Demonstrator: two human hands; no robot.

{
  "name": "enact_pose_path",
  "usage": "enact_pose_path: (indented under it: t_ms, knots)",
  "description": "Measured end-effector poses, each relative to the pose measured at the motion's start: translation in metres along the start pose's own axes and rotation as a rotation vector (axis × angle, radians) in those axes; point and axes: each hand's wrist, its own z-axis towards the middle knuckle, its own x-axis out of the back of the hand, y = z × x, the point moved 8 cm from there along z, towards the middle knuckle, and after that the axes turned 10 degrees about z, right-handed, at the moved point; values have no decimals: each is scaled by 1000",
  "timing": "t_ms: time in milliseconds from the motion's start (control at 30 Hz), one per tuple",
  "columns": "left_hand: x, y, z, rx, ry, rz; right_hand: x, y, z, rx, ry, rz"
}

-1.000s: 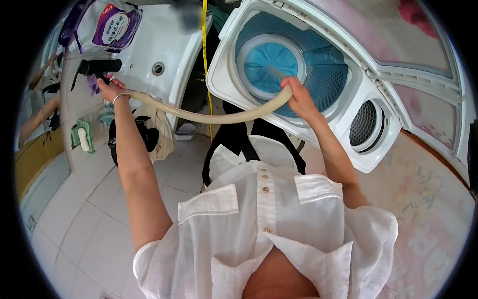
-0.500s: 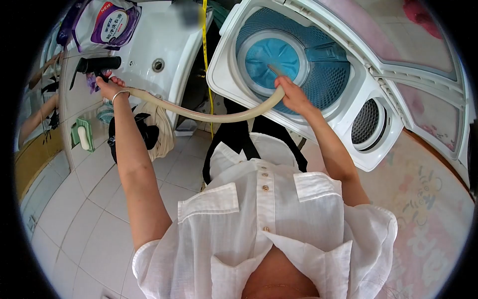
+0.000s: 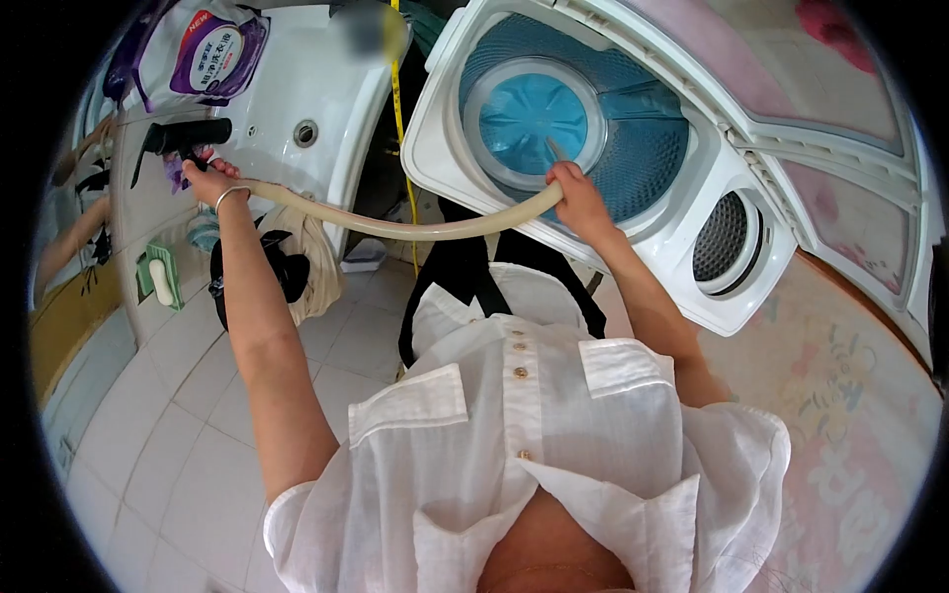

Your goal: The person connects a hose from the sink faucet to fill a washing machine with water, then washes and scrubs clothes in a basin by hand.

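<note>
A cream hose [image 3: 420, 230] sags in a curve between my two hands. My right hand [image 3: 581, 203] is wrapped round its right end, over the near rim of the washing machine [image 3: 430, 158]. From that end a stream of water seems to run into the blue tub [image 3: 529, 117]. My left hand [image 3: 210, 181] is closed at the hose's left end, just beneath the black faucet [image 3: 193, 133] of the white sink [image 3: 282, 94]. Exactly how the hose meets the faucet is hidden by my fingers.
A purple and white detergent bag [image 3: 219, 54] stands at the sink's back left. A soap in a green dish [image 3: 158, 277] lies at the left. Dark and beige cloths [image 3: 316, 262] hang below the sink. The spin tub [image 3: 720, 242] and raised lids [image 3: 840, 198] are at the right.
My right hand has shifted slightly, and the stream's angle in the tub has changed. The hose is still held at both ends. The whole view has drifted a little.
</note>
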Motion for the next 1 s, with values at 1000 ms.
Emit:
enact_pose_path:
  t_ms: [1000]
  knots:
    - [-2,1,-4,-20,37,-8,39,-4,-37,-67,398,-426]
